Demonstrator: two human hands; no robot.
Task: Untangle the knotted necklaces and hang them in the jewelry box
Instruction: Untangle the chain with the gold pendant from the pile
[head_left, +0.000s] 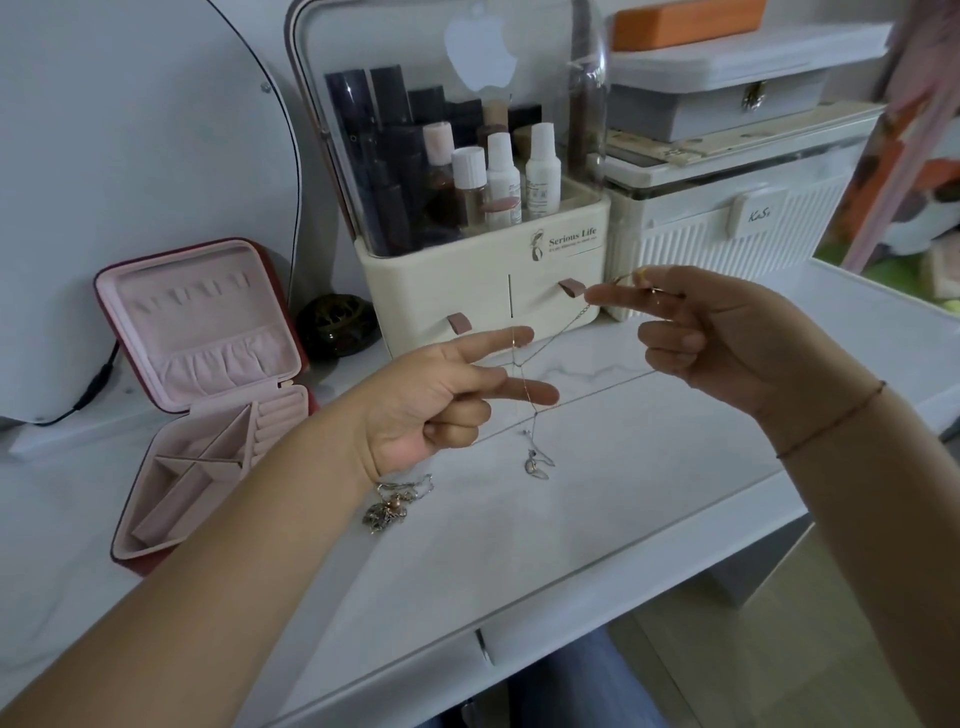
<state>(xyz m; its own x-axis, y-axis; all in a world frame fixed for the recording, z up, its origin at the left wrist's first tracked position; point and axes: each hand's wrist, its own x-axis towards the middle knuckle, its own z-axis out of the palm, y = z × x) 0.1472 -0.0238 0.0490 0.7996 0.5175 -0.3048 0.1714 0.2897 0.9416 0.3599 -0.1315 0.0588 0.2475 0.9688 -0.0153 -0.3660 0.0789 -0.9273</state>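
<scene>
There is one open jewelry box, one thin necklace held up, and one tangled heap of chains; how many chains are in it cannot be told. One cosmetics organizer has two brown drawer tabs and holds three white-capped bottles. Also one ribbed white case, one grey box, one orange box and one bracelet.

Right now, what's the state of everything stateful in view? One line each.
jewelry box: open, lid upright, nothing hung in it.
necklace: strung between both hands, pendant hanging low.
tangled pile: knotted, lying on the tabletop.
left hand: two fingers straight, chain draped across them.
right hand: pinches the chain's end.
cosmetics organizer: drawers shut.
</scene>
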